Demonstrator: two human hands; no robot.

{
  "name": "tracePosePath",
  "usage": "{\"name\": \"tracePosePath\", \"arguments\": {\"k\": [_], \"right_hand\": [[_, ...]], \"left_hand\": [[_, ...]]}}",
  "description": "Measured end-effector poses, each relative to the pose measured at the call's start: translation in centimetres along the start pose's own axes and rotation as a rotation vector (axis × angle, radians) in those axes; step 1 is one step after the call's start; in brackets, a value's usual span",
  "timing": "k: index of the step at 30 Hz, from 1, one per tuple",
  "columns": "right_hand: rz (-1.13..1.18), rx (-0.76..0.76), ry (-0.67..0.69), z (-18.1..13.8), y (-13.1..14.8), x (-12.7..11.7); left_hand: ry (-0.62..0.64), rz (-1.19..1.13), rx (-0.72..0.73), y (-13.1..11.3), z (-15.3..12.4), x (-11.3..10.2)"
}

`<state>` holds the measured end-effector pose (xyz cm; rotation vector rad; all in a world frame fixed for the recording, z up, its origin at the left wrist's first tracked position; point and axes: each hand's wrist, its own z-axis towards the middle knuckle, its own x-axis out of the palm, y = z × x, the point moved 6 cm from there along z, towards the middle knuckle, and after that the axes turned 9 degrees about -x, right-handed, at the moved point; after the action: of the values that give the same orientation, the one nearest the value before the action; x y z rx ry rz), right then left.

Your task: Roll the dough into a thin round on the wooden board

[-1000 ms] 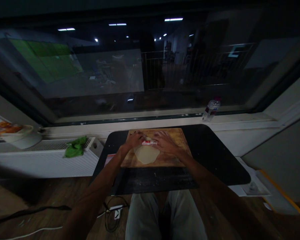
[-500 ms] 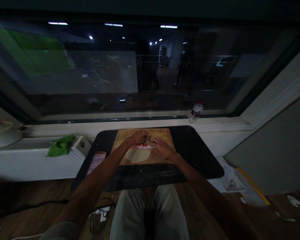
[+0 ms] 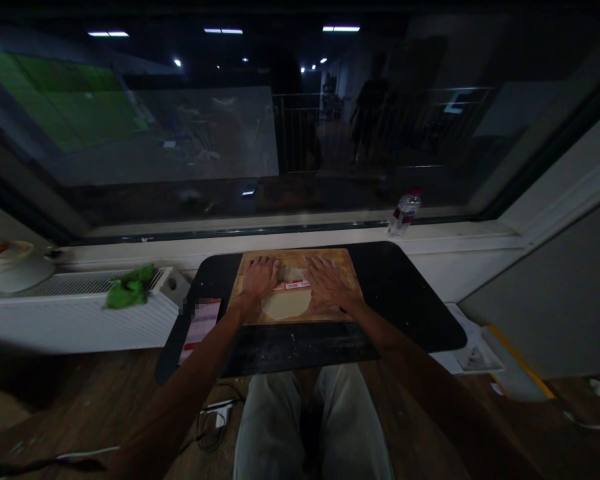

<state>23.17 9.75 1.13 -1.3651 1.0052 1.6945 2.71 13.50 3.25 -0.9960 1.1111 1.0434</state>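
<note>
A pale flat round of dough [image 3: 286, 305] lies on a wooden board [image 3: 347, 267] on a black table [image 3: 410, 300]. Across the dough's far part lies a roller with a red and white label [image 3: 297, 285]. My left hand [image 3: 260, 276] presses flat on the roller's left end with fingers stretched out. My right hand [image 3: 330, 281] lies flat on its right end, fingers spread. Most of the roller is hidden under my palms.
A plastic water bottle [image 3: 404, 212] stands on the window sill at the back right. A green cloth [image 3: 129, 287] lies on the radiator at left, beside a white bowl [image 3: 5, 263]. A red and white card [image 3: 200, 327] rests on the table's left edge. Cables trail over the floor.
Both hands have slid forward over the dough with the roller and now lie flatter, fingers stretched. The camera has shifted slightly.
</note>
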Motion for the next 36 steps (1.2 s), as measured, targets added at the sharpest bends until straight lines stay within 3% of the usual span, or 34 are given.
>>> {"name": "tracePosePath", "arguments": {"k": [4,12,19,23,29,36], "right_hand": [[0.019,0.018,-0.006,1.6,-1.0,0.6],[0.059,-0.020,0.122,6.6,-3.3,2.1],[0.062,-0.173,0.196,10.2,-2.8,1.7],[0.057,-0.229,0.206,11.2,-2.1,1.0],[0.099,-0.139,0.118,10.0,-2.6,0.9],[0.093,0.051,0.014,4.2,-2.4,0.7]], "left_hand": [[-0.021,-0.012,-0.016,-0.2,-0.9,-0.3],[-0.057,-0.040,-0.082,0.2,-2.8,1.3],[-0.066,-0.056,-0.270,0.2,-4.1,2.1],[-0.045,-0.042,-0.306,-0.4,-4.9,2.2],[-0.096,-0.025,-0.250,-0.4,-4.8,1.8],[0.025,0.048,-0.214,0.6,-3.0,1.9]]}}
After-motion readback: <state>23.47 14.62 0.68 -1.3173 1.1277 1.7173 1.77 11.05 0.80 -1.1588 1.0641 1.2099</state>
